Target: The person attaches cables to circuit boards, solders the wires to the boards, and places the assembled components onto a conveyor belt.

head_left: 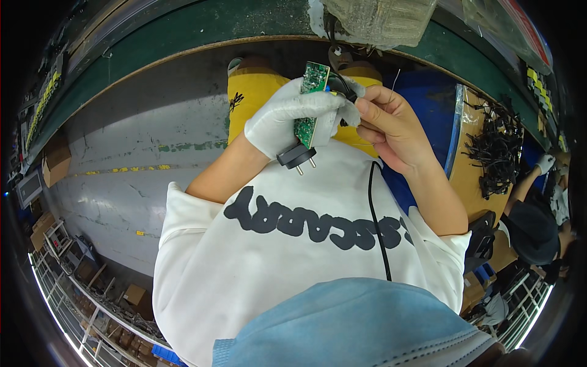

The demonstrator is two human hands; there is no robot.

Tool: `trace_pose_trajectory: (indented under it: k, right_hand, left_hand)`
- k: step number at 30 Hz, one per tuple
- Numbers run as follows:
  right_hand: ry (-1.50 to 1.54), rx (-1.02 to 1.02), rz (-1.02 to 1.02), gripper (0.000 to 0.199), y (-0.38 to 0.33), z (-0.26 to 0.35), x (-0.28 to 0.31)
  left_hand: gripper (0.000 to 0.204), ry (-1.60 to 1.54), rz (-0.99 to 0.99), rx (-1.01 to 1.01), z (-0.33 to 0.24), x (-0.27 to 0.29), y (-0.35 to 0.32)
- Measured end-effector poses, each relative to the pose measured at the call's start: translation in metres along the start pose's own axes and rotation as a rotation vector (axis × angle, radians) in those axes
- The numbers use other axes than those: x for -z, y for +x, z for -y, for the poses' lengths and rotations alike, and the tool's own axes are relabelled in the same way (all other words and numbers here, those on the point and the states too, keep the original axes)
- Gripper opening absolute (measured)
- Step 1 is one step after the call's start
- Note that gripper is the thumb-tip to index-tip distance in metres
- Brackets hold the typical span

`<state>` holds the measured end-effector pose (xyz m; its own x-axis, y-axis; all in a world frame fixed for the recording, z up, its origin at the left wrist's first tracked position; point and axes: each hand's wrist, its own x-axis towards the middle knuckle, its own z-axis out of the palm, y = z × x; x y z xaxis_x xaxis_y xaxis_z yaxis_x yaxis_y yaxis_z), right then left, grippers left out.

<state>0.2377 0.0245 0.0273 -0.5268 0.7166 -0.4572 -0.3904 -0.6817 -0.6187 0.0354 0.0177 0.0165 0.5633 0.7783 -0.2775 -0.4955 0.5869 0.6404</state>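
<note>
My left hand (278, 119), in a white glove, is closed around a green circuit board (316, 77), which stands on edge with small parts on its face. Just below the board, beside the glove, a black plug (295, 156) shows two metal pins. A black cable (342, 85) loops behind the board toward my right hand (394, 125). That hand is bare, its thumb and fingers pinching the cable close to the gloved fingertips. What lies between the gloved fingers and the cable end is partly hidden. A thin stiff wire (397, 79) sticks up behind my right fingers.
A green workbench edge (183, 40) curves across the top, with a cloudy plastic tray (382, 21) on it. On the right, a bundle of black cables (498, 150) lies on a cardboard surface (468, 122). Another person (535, 214) is at the far right. A cardboard box (56, 158) stands left.
</note>
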Motion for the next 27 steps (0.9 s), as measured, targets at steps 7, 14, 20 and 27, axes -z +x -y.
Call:
trace_pose_trajectory:
  k: [7, 14, 20, 27]
  right_hand:
    - [-0.5, 0.42, -0.213, 0.026, 0.006, 0.001, 0.0]
    - [-0.933, 0.394, -0.048, 0.047, -0.024, 0.048, -0.003]
    - [-1.209, 0.817, -0.177, 0.016, -0.02, 0.044, -0.011]
    - [-1.296, 1.048, -0.362, 0.006, -0.017, 0.042, -0.019]
  left_hand:
    - [0.044, 0.187, -0.118, -0.027, -0.009, -0.005, 0.003]
    - [0.025, 0.384, -0.241, -0.177, -0.01, -0.01, 0.013]
    - [0.03, 0.553, -0.319, -0.317, -0.006, -0.02, 0.025]
    - [0.029, 0.544, -0.317, -0.29, -0.012, -0.031, 0.025]
